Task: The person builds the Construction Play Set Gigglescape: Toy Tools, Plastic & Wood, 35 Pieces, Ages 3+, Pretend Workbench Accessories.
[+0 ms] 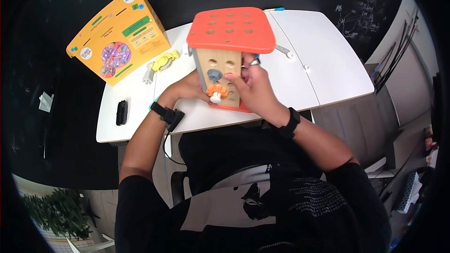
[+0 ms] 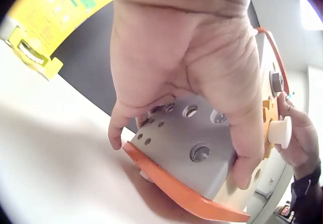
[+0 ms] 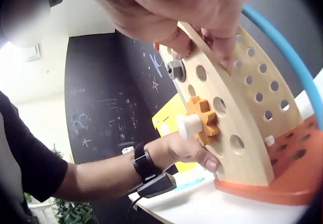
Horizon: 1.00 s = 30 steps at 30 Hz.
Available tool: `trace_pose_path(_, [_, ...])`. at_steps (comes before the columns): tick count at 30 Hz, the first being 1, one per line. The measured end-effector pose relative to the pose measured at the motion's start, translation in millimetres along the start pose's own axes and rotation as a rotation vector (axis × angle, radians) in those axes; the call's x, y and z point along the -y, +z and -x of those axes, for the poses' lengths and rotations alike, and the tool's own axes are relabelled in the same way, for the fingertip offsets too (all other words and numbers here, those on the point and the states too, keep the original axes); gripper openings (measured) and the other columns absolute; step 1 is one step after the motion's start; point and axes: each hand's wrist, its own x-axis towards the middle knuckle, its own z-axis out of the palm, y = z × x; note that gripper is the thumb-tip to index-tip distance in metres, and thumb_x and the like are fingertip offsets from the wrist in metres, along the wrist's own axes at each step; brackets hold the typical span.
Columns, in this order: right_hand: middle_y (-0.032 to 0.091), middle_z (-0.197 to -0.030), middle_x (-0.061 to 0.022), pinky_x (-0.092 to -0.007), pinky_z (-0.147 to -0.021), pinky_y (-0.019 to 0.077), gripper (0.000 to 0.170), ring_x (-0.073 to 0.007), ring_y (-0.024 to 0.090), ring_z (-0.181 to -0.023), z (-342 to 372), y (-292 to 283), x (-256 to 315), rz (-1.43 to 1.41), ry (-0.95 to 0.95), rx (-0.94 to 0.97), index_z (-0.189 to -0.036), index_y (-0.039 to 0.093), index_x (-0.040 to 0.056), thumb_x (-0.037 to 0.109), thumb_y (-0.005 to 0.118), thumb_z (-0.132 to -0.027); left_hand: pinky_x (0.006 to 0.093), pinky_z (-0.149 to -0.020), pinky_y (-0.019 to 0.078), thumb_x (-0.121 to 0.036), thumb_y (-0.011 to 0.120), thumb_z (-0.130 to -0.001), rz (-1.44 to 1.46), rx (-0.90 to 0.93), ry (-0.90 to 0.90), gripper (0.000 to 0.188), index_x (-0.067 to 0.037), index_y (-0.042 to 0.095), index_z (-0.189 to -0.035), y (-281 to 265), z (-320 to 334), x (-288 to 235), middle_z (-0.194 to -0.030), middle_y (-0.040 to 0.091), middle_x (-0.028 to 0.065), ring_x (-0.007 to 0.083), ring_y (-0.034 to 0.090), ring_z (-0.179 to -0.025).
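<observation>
A toy box with a red top (image 1: 232, 28) and a wooden side panel (image 1: 226, 58) is held between both hands. The left hand (image 1: 191, 87) grips its grey side (image 2: 174, 128) low down, thumb at the wooden panel's edge. The right hand (image 1: 259, 91) pinches the wooden panel's other edge, with fingers (image 3: 222, 45) reaching behind it. On the panel sit a grey bolt head (image 3: 175, 70) and, below it, an orange gear (image 3: 203, 120) with a white peg (image 3: 189, 126) through its middle. What the right fingertips touch behind the panel is partly hidden.
On the white table (image 1: 328, 56) a yellow box (image 1: 117, 33) stands at the back left. A yellow toy piece (image 1: 166, 60), a light grey piece (image 1: 149, 74) and a black object (image 1: 121, 112) lie at left. A grey strip (image 1: 284, 51) lies to the right behind the toy.
</observation>
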Motion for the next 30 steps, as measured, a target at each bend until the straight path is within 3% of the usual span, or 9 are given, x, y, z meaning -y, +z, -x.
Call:
trace_pose_path(3, [0.068,-0.096,-0.0263,-0.0388,-0.086,0.0566,0.029,-0.0368,0.071,-0.099,2,0,-9,0.188,0.090,0.178,-0.119,0.054,-0.0124,0.006,0.064,-0.099,0.0362,-0.105,0.0503,-0.004,0.094,-0.064,0.009,0.034,-0.053,0.080,-0.006,0.061,-0.137,-12,4,2,-0.131,0.068,0.0075,0.0192,0.063,-0.120])
trace_pose_path(6, [0.069,-0.101,-0.0259,-0.0408,-0.089,0.0564,0.030,-0.0386,0.070,-0.101,6,-6,-18,0.179,0.034,0.247,-0.120,0.055,-0.0121,0.008,0.064,-0.099,0.0378,-0.107,0.0508,-0.003,0.094,-0.061,-0.036,0.081,-0.108,0.081,-0.005,0.063,-0.136,-22,-1,-1,-0.132,0.070,0.0113,0.0231,0.065,-0.121])
trace_pose_path(7, [0.071,-0.114,-0.0243,-0.0368,-0.092,0.0583,0.028,-0.0263,0.072,-0.108,8,-11,-14,0.237,-0.015,0.269,-0.122,0.056,-0.0086,0.006,0.066,-0.100,0.0377,-0.107,0.0509,-0.005,0.095,-0.060,-0.062,0.074,-0.119,0.081,-0.005,0.064,-0.135,-26,-2,4,-0.131,0.070,0.0114,0.0236,0.066,-0.121])
trace_pose_path(10, [0.072,-0.114,-0.0183,-0.0362,-0.093,0.0576,0.030,-0.0257,0.071,-0.104,14,-37,-3,0.296,-0.114,0.317,-0.122,0.058,-0.0061,0.009,0.069,-0.098,0.0360,-0.104,0.0517,-0.010,0.097,-0.060,-0.136,0.039,-0.156,0.077,-0.006,0.067,-0.131,-39,-2,22,-0.129,0.071,0.0094,0.0216,0.066,-0.117])
trace_pose_path(13, [0.073,-0.095,-0.0089,-0.0315,-0.078,0.0561,0.012,-0.0177,0.070,-0.088,8,-93,15,0.438,0.158,0.517,-0.103,0.070,0.0033,0.011,0.072,-0.095,0.0331,-0.097,0.0532,-0.020,0.100,-0.061,-0.307,-0.029,-0.247,0.069,-0.009,0.073,-0.124,-54,-4,53,-0.122,0.074,0.0046,0.0170,0.067,-0.109])
trace_pose_path(17, [0.072,-0.095,-0.0096,-0.0347,-0.075,0.0567,0.008,-0.0217,0.070,-0.087,-1,-182,-21,0.807,0.189,0.243,-0.099,0.070,0.0020,0.007,0.071,-0.093,0.0348,-0.101,0.0505,-0.014,0.098,-0.056,-0.241,-0.012,-0.303,0.073,-0.004,0.071,-0.123,-54,-6,41,-0.125,0.072,0.0113,0.0244,0.066,-0.114])
trace_pose_path(22, [0.067,-0.119,-0.0201,-0.0466,-0.092,0.0569,0.048,-0.0377,0.067,-0.107,3,-243,-73,1.405,0.222,0.070,-0.134,0.063,0.0079,0.017,0.078,-0.089,0.0354,-0.096,0.0520,-0.015,0.094,-0.057,-0.273,-0.034,-0.328,0.072,-0.003,0.071,-0.124,-61,-13,49,-0.122,0.072,0.0132,0.0249,0.066,-0.111])
trace_pose_path(26, [0.065,-0.123,-0.0210,-0.0464,-0.095,0.0565,0.055,-0.0403,0.065,-0.112,-8,-250,-97,1.411,0.275,0.084,-0.140,0.062,0.0096,0.020,0.078,-0.089,0.0350,-0.097,0.0516,-0.014,0.094,-0.057,-0.307,-0.019,-0.382,0.072,-0.003,0.070,-0.124,-67,-17,68,-0.123,0.072,0.0131,0.0252,0.066,-0.111])
trace_pose_path(30, [0.070,-0.119,-0.0174,-0.0457,-0.094,0.0565,0.045,-0.0363,0.068,-0.110,-31,-255,-115,1.310,0.312,0.055,-0.131,0.068,0.0102,0.024,0.079,-0.090,0.0342,-0.098,0.0505,-0.013,0.094,-0.057,-0.320,-0.027,-0.352,0.072,-0.002,0.070,-0.124,-67,-19,65,-0.122,0.072,0.0136,0.0252,0.066,-0.111])
